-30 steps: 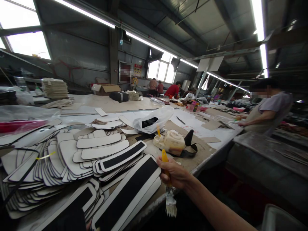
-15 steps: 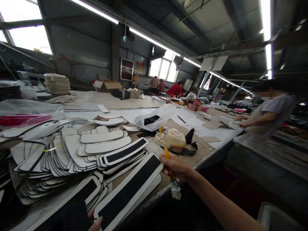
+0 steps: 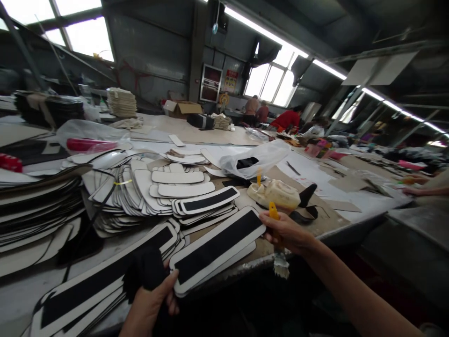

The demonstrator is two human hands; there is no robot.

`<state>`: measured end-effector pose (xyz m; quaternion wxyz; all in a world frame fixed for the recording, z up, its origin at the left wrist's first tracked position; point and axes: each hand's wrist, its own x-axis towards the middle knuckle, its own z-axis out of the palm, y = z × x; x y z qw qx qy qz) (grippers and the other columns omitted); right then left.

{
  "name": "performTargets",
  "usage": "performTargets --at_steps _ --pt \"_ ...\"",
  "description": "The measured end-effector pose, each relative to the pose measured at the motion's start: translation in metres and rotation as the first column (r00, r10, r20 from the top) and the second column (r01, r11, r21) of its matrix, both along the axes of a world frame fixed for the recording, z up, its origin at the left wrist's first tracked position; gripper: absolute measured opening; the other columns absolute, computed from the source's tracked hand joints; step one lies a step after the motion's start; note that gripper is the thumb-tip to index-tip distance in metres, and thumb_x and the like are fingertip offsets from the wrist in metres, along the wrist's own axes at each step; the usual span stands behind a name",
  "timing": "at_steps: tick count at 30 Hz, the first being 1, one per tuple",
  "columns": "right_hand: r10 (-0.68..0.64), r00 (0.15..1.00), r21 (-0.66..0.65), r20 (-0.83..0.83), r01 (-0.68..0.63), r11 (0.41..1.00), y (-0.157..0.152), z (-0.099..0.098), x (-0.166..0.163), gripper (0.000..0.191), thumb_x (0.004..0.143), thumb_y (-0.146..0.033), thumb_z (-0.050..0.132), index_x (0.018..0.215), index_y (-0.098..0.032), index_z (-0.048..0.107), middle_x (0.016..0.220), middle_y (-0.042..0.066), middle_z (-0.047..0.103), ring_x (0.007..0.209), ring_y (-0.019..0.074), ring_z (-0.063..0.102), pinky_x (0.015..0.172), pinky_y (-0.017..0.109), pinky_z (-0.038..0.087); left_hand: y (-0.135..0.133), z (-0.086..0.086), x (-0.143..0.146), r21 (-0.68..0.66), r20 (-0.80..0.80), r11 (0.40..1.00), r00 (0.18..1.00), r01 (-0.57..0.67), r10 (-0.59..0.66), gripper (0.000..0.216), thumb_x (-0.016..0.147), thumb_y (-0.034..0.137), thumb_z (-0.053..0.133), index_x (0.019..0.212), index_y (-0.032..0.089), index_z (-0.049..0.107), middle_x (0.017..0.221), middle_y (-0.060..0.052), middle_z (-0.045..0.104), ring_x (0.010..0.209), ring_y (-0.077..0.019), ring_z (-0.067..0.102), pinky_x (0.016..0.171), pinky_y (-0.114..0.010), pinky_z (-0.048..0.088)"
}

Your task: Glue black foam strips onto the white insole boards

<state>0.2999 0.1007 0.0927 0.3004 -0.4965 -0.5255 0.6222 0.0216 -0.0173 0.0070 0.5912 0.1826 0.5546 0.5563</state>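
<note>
A long white panel with a black strip (image 3: 220, 248) on its face is held at a tilt between my two hands. My left hand (image 3: 152, 297) pinches its near end, thumb on top. A bundle of black strips (image 3: 149, 267) is beside that hand; whether my fingers also grip it I cannot tell. Closed round a yellow-handled brush (image 3: 274, 211), my right hand (image 3: 289, 234) also touches the panel's far corner. The brush's pale, crusted bristles point down past the table edge. Beneath the held panel is another white panel (image 3: 242, 256).
Fanned white panels (image 3: 140, 187) cover the table's left half, with a tall stack (image 3: 35, 220) further left. Beyond my right hand lie a stained cream jug (image 3: 280, 194) and a clear plastic bag (image 3: 259, 157). A co-worker's arm (image 3: 428, 187) is at the right.
My view has turned left. My left hand has come further into view, with its thumb now over the panel's near end. My right hand still holds the brush at the far corner.
</note>
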Motion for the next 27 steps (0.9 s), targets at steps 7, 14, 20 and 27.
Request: performTargets --at_steps 7,14,20,27 --pt "-0.037 0.999 -0.038 0.034 0.038 0.999 0.000 -0.006 -0.003 0.034 0.072 -0.047 0.060 0.071 -0.016 0.047 0.045 -0.004 0.048 0.036 0.0027 0.038 0.034 0.012 0.025 -0.006 0.010 -0.002 0.052 0.025 0.998 0.999 -0.035 0.034 0.035 0.069 0.040 0.062 0.095 0.019 0.050 0.039 0.011 0.039 0.036 -0.0092 0.037 0.041 -0.025 0.039" --pt "-0.105 0.994 -0.011 0.021 0.105 0.994 -0.001 -0.004 -0.009 0.034 0.069 -0.046 0.063 0.070 -0.016 0.048 0.043 -0.003 0.051 0.035 0.0036 0.040 0.034 0.013 0.028 -0.009 0.005 -0.011 0.054 -0.008 0.998 0.999 0.040 -0.040 0.039 0.076 0.047 0.050 0.049 0.019 0.045 0.043 0.004 0.044 0.043 -0.0101 0.044 0.048 -0.023 0.040" --pt "-0.127 0.990 0.025 0.056 0.125 0.992 -0.007 -0.003 -0.011 0.037 0.067 -0.050 0.063 0.071 -0.016 0.049 0.042 -0.003 0.052 0.034 0.0041 0.040 0.034 0.014 0.029 -0.011 0.011 -0.014 0.094 -0.023 0.994 0.998 -0.053 0.055 0.036 0.066 0.041 0.063 0.044 0.019 0.044 0.036 0.005 0.042 0.036 -0.0097 0.041 0.042 -0.023 0.039" --pt "-0.080 0.992 0.064 0.098 0.074 0.995 -0.017 -0.007 -0.015 0.037 0.071 -0.052 0.056 0.071 -0.016 0.050 0.043 -0.003 0.054 0.033 0.0034 0.042 0.034 0.013 0.029 -0.011 0.046 0.004 -0.107 -0.110 0.979 0.980 -0.175 0.163 0.039 0.052 0.024 0.074 0.087 0.022 0.057 0.071 0.003 0.065 0.066 -0.0170 0.062 0.058 -0.026 0.051"
